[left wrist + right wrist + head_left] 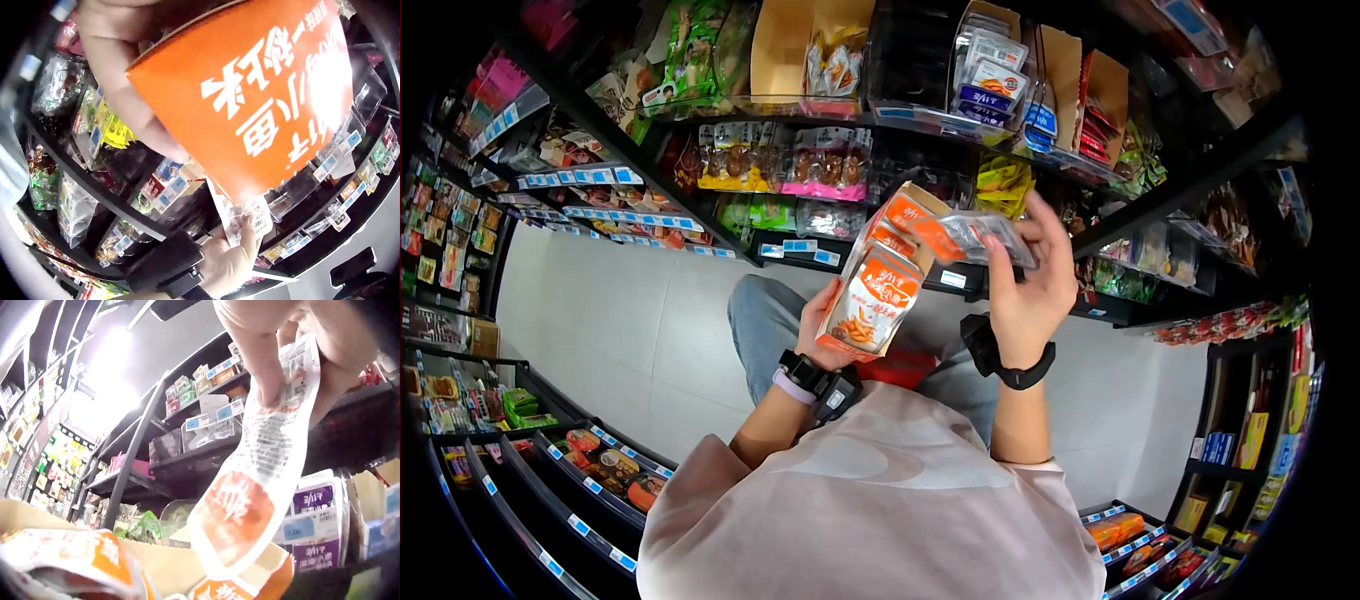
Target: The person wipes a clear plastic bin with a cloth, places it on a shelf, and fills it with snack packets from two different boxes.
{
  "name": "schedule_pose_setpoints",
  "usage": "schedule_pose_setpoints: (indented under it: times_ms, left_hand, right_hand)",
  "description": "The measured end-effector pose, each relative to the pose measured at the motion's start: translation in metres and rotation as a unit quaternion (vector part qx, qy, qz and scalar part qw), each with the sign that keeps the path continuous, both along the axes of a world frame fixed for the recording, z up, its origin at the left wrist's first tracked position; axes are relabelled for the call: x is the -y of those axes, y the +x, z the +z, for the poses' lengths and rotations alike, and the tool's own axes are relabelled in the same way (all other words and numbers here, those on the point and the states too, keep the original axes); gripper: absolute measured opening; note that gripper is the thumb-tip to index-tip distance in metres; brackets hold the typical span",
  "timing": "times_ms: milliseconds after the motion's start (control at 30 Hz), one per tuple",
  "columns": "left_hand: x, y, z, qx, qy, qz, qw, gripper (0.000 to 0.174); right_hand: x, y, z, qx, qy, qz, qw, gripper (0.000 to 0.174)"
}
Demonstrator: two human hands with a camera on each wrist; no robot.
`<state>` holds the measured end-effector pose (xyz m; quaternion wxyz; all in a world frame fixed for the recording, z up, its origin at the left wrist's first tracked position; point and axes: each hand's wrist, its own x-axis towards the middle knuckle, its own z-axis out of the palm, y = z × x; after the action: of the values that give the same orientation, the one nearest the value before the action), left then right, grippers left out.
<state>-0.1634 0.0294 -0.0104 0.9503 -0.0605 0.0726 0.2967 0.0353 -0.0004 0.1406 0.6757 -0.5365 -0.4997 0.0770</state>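
My left hand (815, 325) grips an open orange cardboard box (250, 100) from its side, above my lap in the head view. Orange and white snack packets (876, 298) fill the box, the front one showing a picture of small fish. Between thumb and fingers, my right hand (1043, 280) pinches a packet (265, 447) of the same orange and white design. It slants down from the fingers, its lower orange end overlapping the box's open top in the right wrist view. The printed back with small text faces the right wrist camera.
Ahead stand black shelves with hanging and boxed snacks, among them purple-labelled packets (988, 95) and yellow packets (1003, 187). More racks (550, 480) flank both sides and rear. Grey tiled floor (620, 310) shows around the person's legs.
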Motion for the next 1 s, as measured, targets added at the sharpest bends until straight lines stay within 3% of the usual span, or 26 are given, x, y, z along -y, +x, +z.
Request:
schedule_pose_setpoints:
  times_ms: [33,67,200,267,400,633,733,767,867,900,933,1000]
  left_hand:
    - [-0.001,0.002,0.003,-0.02,-0.083,0.008,0.996,0.054]
    - [-0.001,0.003,0.005,-0.018,-0.083,0.009,0.996,0.054]
    - [-0.003,0.009,0.012,-0.033,-0.035,0.052,0.997,0.055]
    - [-0.001,0.016,0.033,-0.036,0.032,0.069,0.996,0.05]
    - [-0.005,0.017,0.031,-0.005,0.059,0.09,0.994,0.052]
    - [-0.004,0.015,0.038,-0.026,0.066,0.097,0.993,0.053]
    - [-0.002,0.014,0.035,0.002,0.085,0.084,0.993,0.054]
    - [-0.002,0.013,0.031,-0.006,0.085,0.1,0.991,0.054]
    - [0.002,0.015,0.036,-0.035,0.097,0.131,0.986,0.053]
    - [0.002,0.015,0.035,-0.049,0.1,0.14,0.984,0.052]
    - [0.002,0.015,0.037,-0.063,0.104,0.148,0.982,0.051]
    - [0.003,0.012,0.038,-0.074,0.119,0.139,0.98,0.049]
  right_hand:
    - [0.001,0.003,-0.001,0.125,0.04,-0.047,0.99,0.018]
    - [0.002,0.002,-0.011,0.097,0.063,-0.015,0.993,0.016]
    - [0.015,-0.018,-0.025,0.314,0.125,0.037,0.941,0.019]
    - [0.012,-0.029,-0.038,0.369,0.13,0.104,0.915,0.02]
    - [0.011,-0.033,-0.049,0.343,0.024,0.224,0.912,0.032]
    - [0.014,-0.027,-0.033,0.352,-0.069,0.303,0.883,0.041]
    - [0.019,-0.03,-0.038,0.33,-0.066,0.372,0.865,0.043]
    - [0.019,-0.03,-0.038,0.302,-0.054,0.398,0.864,0.035]
    - [0.022,-0.022,-0.051,0.228,0.006,0.395,0.89,0.028]
    - [0.019,-0.023,-0.036,0.231,0.031,0.317,0.92,0.025]
    - [0.019,-0.02,-0.023,0.27,0.021,0.238,0.933,0.039]
    - [0.012,-0.022,-0.007,0.218,-0.048,0.143,0.964,0.057]
